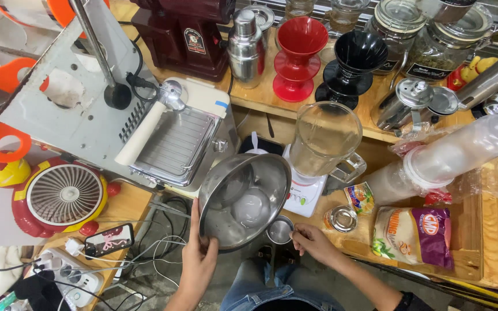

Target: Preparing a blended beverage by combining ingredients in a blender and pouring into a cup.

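Steel bowl (243, 198) tilted, L hand (199, 256) fingers gripping rim; R hand (312, 242) fingers pinch small cup (279, 230), part hidden behind bowl.

Even, fairly bright light is falling from overhead; colours are reading saturated and clean. Soft, short shadows are sitting under things, none hard-edged. The steel bowl (243, 201) in the left hand's (199, 259) grip is throwing broad white glare off its inner wall and mirroring shapes above it. Just right of that grip, the small steel cup (279, 230) at the right hand (312, 242) is glinting too. Farther up from the grip, the clear blender jug (324, 138) is showing pale reflections. Wide-angle bending is curving lines toward the edges. Focus is holding sharp at centre; the far corners are going slightly soft. Below the grip, the floor is lying dimmer.
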